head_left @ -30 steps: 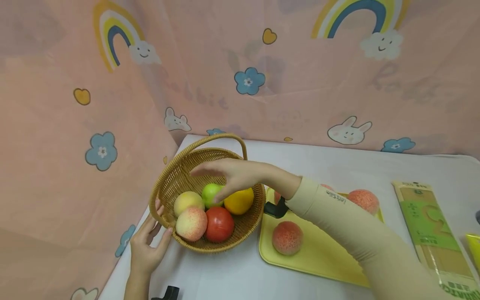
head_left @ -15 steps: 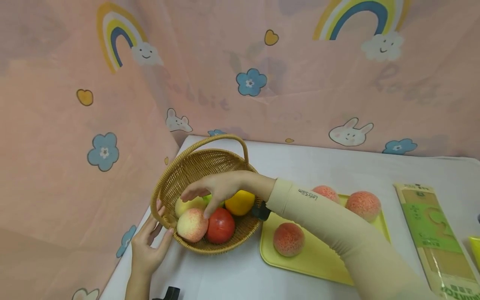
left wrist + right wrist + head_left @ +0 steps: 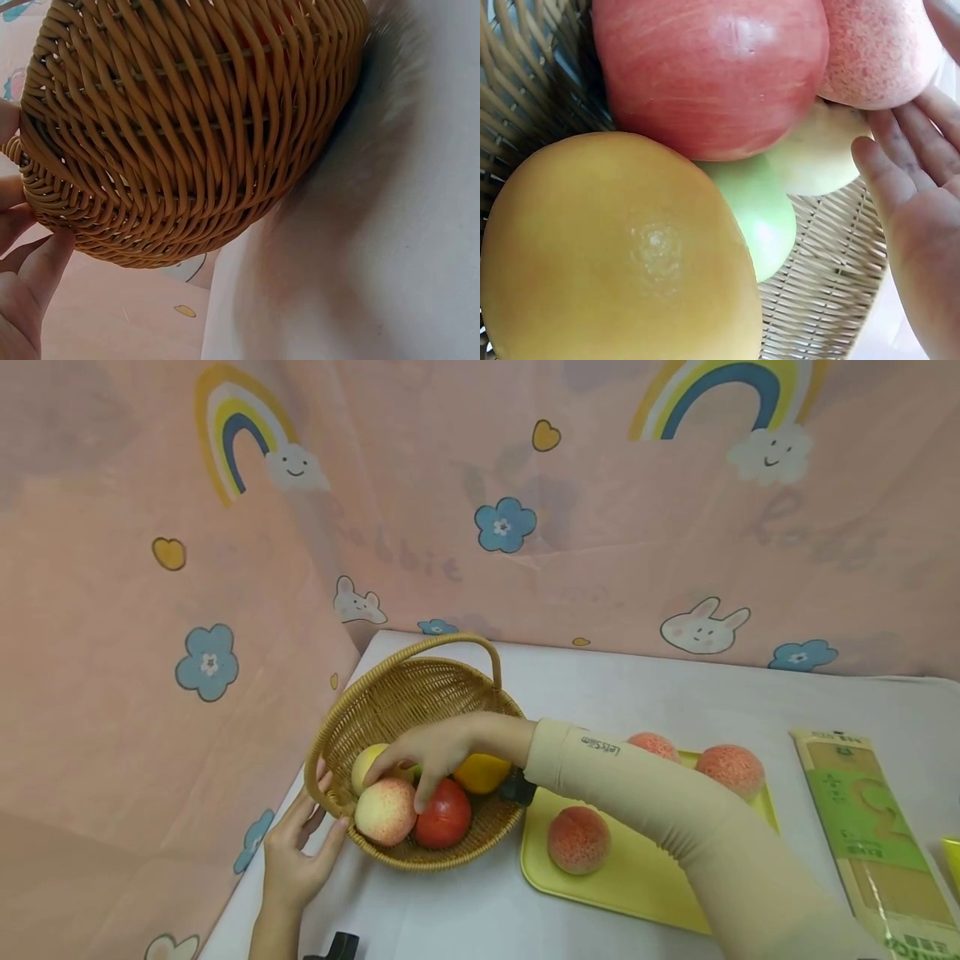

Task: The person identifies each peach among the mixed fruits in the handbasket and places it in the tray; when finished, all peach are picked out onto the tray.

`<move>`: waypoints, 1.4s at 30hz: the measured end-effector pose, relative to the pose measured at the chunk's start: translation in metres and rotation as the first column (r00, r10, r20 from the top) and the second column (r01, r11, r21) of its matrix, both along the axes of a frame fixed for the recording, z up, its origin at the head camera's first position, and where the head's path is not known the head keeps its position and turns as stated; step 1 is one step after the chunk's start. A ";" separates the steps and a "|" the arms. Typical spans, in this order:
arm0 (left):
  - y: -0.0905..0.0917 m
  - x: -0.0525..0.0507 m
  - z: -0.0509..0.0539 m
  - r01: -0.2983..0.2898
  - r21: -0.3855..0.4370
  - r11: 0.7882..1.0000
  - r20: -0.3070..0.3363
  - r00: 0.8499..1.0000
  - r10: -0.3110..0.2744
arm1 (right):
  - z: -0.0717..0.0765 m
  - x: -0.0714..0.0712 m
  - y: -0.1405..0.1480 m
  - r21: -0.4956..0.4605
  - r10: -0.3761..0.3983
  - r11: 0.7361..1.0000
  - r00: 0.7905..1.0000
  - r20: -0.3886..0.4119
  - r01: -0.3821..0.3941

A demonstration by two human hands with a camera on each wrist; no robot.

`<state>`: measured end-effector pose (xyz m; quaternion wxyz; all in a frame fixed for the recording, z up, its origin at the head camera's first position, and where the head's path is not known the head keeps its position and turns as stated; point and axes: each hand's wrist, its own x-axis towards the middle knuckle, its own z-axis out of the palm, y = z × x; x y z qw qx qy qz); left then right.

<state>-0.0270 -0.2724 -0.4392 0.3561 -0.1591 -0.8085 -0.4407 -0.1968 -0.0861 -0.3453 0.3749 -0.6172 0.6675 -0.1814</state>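
Observation:
The wicker basket leans toward the camera and holds fruit: a pale pink peach, a red apple, a yellow fruit, an orange one and a mostly covered green one. My left hand grips the rim by the handle's base; the left wrist view shows its thumb and fingers against the weave. Reaching in from the right, my right hand has thumb and fingers around the pale peach. In the right wrist view its fingers lie at the peach's edge.
Right of the basket, a yellow tray holds several reddish peaches. A flat green-and-tan package lies farther right, with a yellow item at the frame's edge. A pink patterned cloth hangs behind the white table.
My right hand has come down and left from above the fruit to the pale peach, closing around it. My left hand stays on the basket's rim.

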 end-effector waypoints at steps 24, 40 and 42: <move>0.013 0.005 0.018 -0.004 -0.012 1.000 -0.012 1.000 0.004 | -0.006 0.012 -0.010 -0.008 0.042 0.999 0.957 -0.286 -0.046; 0.004 0.000 0.004 0.001 -0.006 1.000 -0.009 1.000 -0.001 | 0.007 0.005 0.000 -0.205 -0.016 0.979 0.997 -0.071 0.001; 0.006 0.001 0.008 0.002 -0.008 1.000 -0.011 1.000 -0.002 | 0.012 0.002 0.003 -0.215 -0.057 0.976 0.995 -0.083 0.038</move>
